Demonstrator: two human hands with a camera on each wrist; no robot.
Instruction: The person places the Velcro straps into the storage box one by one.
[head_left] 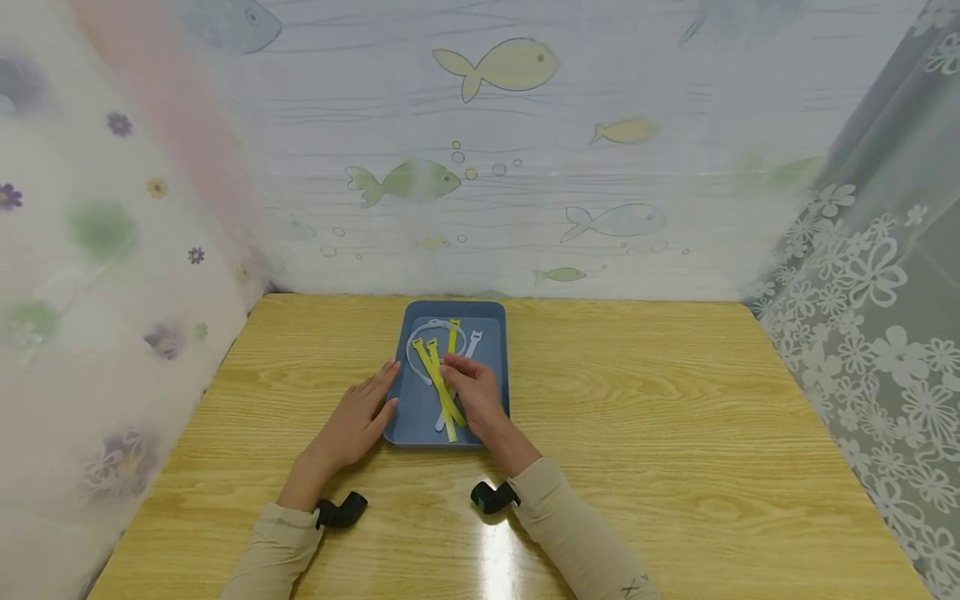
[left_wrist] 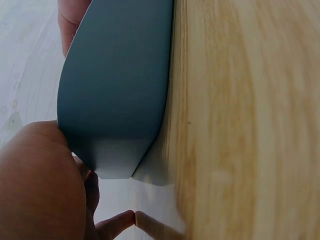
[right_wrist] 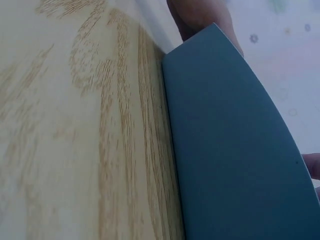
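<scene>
A light wooden table [head_left: 637,433] with a clear grain stands in a corner screened by thin curtains: the back one is printed with pale fish and bubbles, the left one with small flowers, and the right one is grey lace with white blossoms. A patch of glare lies on the wood near the table's front edge.

One blue-grey tray [head_left: 491,333] sits on the table, about midway between the left and right edges and closer to the back edge than the front. In it lie several fastening strips: three yellow straps [head_left: 437,371], as far as the head view lets them be counted, and two white straps [head_left: 431,329], one of them curved into a loop near the tray's far end. The yellow ones cross over each other and run lengthwise down the tray.

The left hand [head_left: 360,421] lies flat with straight fingers, resting against the tray's left rim near its front corner. The right hand [head_left: 472,392] is inside the tray on its right side, fingers bent down onto the yellow straps where they cross; whether it pinches one or merely touches cannot be told. Both wrist views show only the tray's outer wall and the wood. Two beige sleeves [head_left: 577,533] reach in from the front edge, each with one black wrist mount [head_left: 341,510].
</scene>
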